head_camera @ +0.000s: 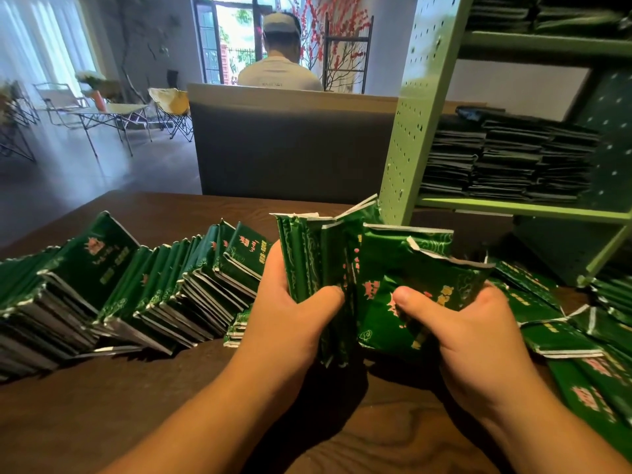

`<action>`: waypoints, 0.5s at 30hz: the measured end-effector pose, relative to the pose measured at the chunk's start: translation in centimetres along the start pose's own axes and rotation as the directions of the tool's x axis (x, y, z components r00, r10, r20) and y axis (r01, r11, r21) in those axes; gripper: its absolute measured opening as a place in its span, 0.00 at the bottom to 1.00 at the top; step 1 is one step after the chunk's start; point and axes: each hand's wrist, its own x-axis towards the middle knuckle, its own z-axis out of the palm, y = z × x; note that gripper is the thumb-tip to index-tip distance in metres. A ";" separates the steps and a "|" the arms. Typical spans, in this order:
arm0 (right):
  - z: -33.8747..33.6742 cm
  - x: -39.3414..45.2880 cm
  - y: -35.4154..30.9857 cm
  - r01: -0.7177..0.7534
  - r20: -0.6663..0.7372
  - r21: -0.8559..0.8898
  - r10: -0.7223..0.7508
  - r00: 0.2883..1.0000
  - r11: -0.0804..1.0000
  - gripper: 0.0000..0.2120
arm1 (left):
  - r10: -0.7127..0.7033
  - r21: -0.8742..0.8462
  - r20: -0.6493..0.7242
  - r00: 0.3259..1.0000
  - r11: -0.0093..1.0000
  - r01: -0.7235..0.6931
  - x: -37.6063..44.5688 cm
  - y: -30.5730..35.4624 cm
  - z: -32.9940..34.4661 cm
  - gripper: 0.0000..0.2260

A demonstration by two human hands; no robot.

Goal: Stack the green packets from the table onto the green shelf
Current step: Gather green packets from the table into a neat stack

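Both my hands hold one bundle of green packets (369, 268) upright above the dark wooden table (136, 405). My left hand (290, 309) grips the left part of the bundle, thumb across its front. My right hand (458, 330) grips the right part, thumb pressed on a packet's face. A long slanted row of green packets (130, 289) lies across the table to the left. More loose packets (561, 336) are spread on the right. The green shelf (420, 107) stands at the back right, with dark stacks of packets (506, 159) on its middle level.
A grey partition (290, 148) stands behind the table, and a person (280, 63) sits beyond it with their back to me. Folding chairs and a small table (102, 111) stand on the floor at the far left. The shelf's upper level (547, 15) also carries packets.
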 end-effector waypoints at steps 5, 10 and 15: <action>-0.1 -0.2 -0.6 -0.270 0.361 0.287 0.157 0.919 0.919 0.24 | -0.048 -0.042 0.035 0.998 0.998 0.049 0.0 0.1 0.0 0.20; -0.7 0.4 -0.5 -0.393 0.489 0.329 0.201 0.849 0.859 0.36 | -0.097 -0.098 0.085 0.992 0.990 0.105 -0.1 0.5 -0.2 0.24; -0.8 0.7 -0.8 -0.421 0.416 0.417 0.243 0.876 0.806 0.35 | -0.151 -0.159 0.071 0.986 0.974 0.161 0.0 0.3 -0.2 0.23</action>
